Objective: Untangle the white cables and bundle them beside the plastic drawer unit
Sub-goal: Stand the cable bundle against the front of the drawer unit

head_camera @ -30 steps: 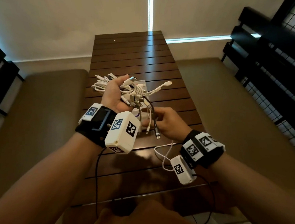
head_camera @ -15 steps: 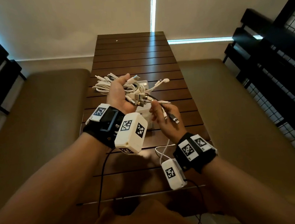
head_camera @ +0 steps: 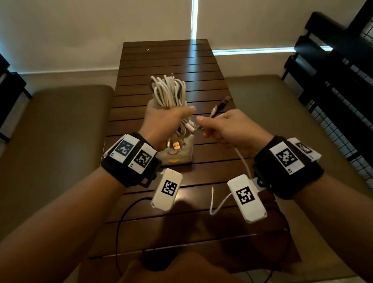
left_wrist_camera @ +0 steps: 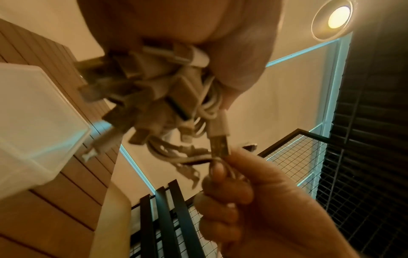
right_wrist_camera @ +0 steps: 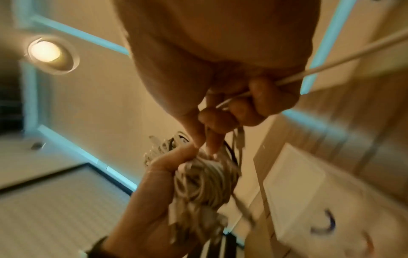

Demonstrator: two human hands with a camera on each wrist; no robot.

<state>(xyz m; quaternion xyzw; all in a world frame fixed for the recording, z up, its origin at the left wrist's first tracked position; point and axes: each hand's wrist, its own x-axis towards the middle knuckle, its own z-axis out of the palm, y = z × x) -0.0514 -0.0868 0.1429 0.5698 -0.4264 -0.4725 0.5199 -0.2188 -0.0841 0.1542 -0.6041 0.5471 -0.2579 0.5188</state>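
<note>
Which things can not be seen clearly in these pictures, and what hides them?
- Plastic drawer unit: head view, mostly covered by the left hand and the white cables.
- Plugs under the left hand: left wrist view, motion blur; count unclear.
- Cable ends in the right hand: right wrist view, blurred, fingers cover them.

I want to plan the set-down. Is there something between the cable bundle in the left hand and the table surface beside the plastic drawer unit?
Nothing visible blocks it. The left hand holds the cable bundle above the plastic drawer unit; the table beside it looks bare. The right hand pinches one cable end.
</note>
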